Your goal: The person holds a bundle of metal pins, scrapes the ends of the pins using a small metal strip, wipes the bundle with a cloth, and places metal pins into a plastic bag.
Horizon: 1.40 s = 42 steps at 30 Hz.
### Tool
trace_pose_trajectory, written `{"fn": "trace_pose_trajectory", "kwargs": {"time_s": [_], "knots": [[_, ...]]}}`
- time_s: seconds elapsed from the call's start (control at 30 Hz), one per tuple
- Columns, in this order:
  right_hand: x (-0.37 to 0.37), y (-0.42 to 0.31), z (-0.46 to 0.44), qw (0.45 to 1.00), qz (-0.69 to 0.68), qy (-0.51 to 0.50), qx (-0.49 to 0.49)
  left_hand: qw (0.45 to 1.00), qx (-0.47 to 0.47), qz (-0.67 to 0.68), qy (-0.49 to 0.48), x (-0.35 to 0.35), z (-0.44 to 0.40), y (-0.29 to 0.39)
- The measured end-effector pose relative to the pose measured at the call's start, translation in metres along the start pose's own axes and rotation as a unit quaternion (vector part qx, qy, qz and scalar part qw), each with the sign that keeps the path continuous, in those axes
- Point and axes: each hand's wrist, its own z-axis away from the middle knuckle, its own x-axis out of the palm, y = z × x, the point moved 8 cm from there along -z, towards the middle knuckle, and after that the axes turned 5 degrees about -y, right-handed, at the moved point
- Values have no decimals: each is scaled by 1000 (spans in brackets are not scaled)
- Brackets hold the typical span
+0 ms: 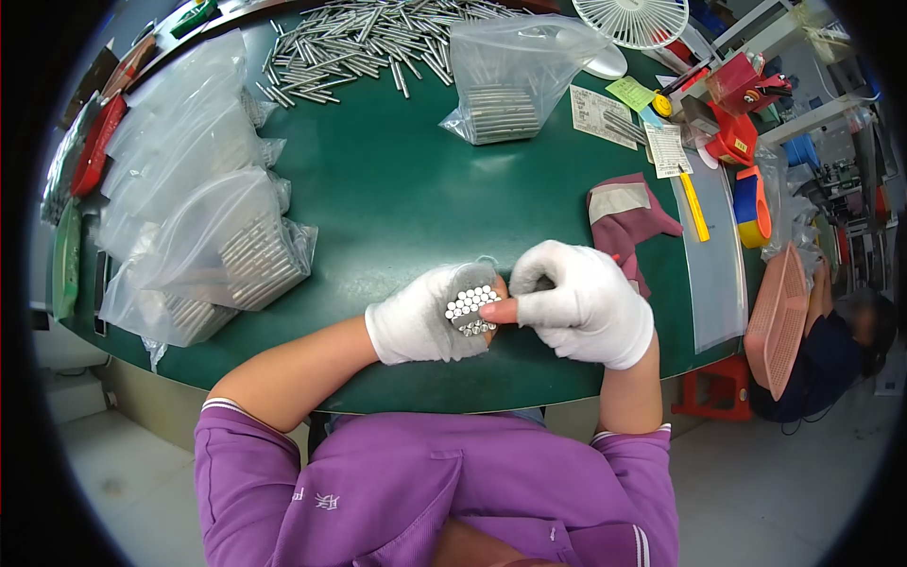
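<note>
My left hand (420,317), in a white glove with grey on its palm side, is closed round a bundle of metal rods (470,304). Their round, shiny ends face up toward me. My right hand (588,307), gloved in white with a bare fingertip showing, has its fingers curled in. The bare tip touches the rod ends at the right side of the bundle. No rod shows in the right hand itself. Both hands are above the front part of the green table (397,208).
Bags of rods (265,260) line the left side. A loose rod pile (359,47) lies at the back, near another bag (501,113). On the right are a maroon cloth (628,213), yellow cutter (694,203), tape dispenser (751,208) and pink basket (777,321). Another person (831,359) sits beyond.
</note>
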Motion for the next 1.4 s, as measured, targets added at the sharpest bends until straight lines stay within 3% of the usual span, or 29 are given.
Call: {"fn": "trace_pose_trajectory", "kwargs": {"time_s": [0.1, 0.2, 0.27, 0.47, 0.63, 0.7, 0.77, 0.97, 1.13, 1.23, 1.4], "knots": [[5, -9, -6, 999, 30, 6, -23, 999, 22, 12, 34, -4, 1, 0], [-8, 8, 8, 1000, -1, -1, 10, 997, -10, 71, -6, 1, -1, -3], [-10, 11, 11, 1000, -4, -4, 25, 1000, 10, -24, 6, 0, -1, 0], [2, -3, -2, 1000, 23, 0, 3, 998, 21, -57, 28, -4, 0, 1], [-11, 11, 11, 999, 13, -7, 36, 1000, -19, 9, -3, -1, -1, -4], [-1, -3, -1, 1000, 25, 9, -2, 999, -41, 20, -12, 1, 0, -9], [2, -7, -4, 1000, 19, 9, -14, 998, 18, -46, 27, -5, 3, 1], [-12, 14, 14, 999, -9, 4, 31, 1000, -3, -22, 5, -2, -2, -2], [1, -3, -1, 1000, 23, 9, -1, 998, 10, -60, 33, -5, 1, 1], [-12, 12, 13, 999, 10, 1, 33, 1000, -20, 3, 2, -1, -2, -2], [4, -8, -6, 999, 34, 15, -11, 998, 17, -51, 33, -4, 0, 1]]}}
